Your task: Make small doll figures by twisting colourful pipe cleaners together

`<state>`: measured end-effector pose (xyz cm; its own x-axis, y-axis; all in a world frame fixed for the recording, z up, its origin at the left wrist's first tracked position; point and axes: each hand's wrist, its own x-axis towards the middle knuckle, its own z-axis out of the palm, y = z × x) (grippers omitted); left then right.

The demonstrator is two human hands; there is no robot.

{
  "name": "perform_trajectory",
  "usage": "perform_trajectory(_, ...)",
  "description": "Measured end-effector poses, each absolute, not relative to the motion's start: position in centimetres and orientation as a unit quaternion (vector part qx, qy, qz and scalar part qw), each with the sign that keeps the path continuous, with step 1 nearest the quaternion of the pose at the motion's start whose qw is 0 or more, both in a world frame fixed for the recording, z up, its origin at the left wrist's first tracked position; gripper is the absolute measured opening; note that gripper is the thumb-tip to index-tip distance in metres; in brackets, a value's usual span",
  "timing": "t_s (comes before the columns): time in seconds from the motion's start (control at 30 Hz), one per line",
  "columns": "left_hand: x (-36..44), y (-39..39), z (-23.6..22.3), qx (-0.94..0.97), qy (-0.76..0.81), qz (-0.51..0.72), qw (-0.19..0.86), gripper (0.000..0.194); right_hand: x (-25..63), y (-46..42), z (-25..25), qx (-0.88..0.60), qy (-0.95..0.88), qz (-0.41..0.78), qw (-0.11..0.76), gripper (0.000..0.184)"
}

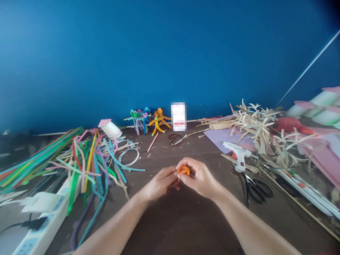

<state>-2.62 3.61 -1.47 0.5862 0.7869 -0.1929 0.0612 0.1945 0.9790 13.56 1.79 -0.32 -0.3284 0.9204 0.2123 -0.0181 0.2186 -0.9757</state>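
Note:
Both hands meet over the middle of the dark table. My right hand (196, 173) is closed, its thumb and fingers pinching a curled orange pipe cleaner (184, 171). My left hand (163, 182) is closed too, its fingertips at the same orange piece from the left; part of those fingers is hidden. Behind them, against the blue wall, stand several small pipe-cleaner figures, among them an orange one (158, 122) and a blue and purple one (145, 120). A beaded bracelet (176, 139) lies on the table in front of a blurred white card (179, 117).
Loose coloured pipe cleaners (85, 156) cover the left side, beside a white power strip (42, 226) with plugs and a roll of clear tape (129, 157). To the right are a white glue gun (240, 157), black-handled scissors (257, 189), dried husk strips (255, 124) and purple sheets (220, 140).

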Motion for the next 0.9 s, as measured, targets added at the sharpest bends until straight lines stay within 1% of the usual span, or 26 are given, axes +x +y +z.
perform_trajectory(0.1, -2.2, 3.6, -1.7, 0.591, 0.39, 0.274, 0.651, 0.033, 13.7, 1.9, -0.3, -0.41, -0.653, 0.447, 0.454, 0.005)
perform_trajectory(0.17, -1.8, 3.6, -1.8, 0.588, 0.396, 0.307, 0.635, 0.029, 13.7, 2.1, -0.3, -0.438, -0.661, 0.401, 0.458, 0.005)
perform_trajectory(0.23, -1.5, 3.6, -1.8, 0.59, 0.403, 0.349, 0.607, 0.027, 13.7, 2.2, -0.3, -0.447, -0.656, 0.388, 0.468, 0.006)
perform_trajectory(0.3, -1.3, 3.6, -1.6, 0.622, 0.417, 0.379, 0.544, 0.025, 13.8, 2.4, -0.3, -0.447, -0.645, 0.396, 0.477, 0.007)
perform_trajectory(0.4, -1.2, 3.7, -1.2, 0.7, 0.419, 0.389, 0.428, 0.023, 14.1, 2.6, -0.4, -0.451, -0.633, 0.408, 0.479, 0.008)
perform_trajectory(0.47, -1.1, 3.9, -0.9, 0.731, 0.407, 0.383, 0.392, 0.023, 14.4, 2.8, -0.4, -0.455, -0.632, 0.411, 0.474, 0.009)
perform_trajectory(0.7, -1.3, 4.6, 0.3, 0.762, 0.407, 0.348, 0.365, 0.019, 14.1, 3.1, 0.6, -0.493, -0.641, 0.397, 0.435, 0.012)
perform_trajectory(0.77, -1.6, 4.5, 0.8, 0.755, 0.416, 0.345, 0.373, 0.018, 13.7, 2.9, 1.1, -0.489, -0.641, 0.412, 0.425, 0.02)
perform_trajectory(0.83, -1.8, 4.1, 1.3, 0.723, 0.425, 0.351, 0.417, 0.018, 13.5, 2.4, 1.7, -0.47, -0.638, 0.441, 0.421, 0.033)
perform_trajectory(0.9, -1.9, 3.7, 1.8, 0.662, 0.433, 0.357, 0.497, 0.024, 13.4, 1.9, 2.2, -0.447, -0.632, 0.47, 0.424, 0.039)
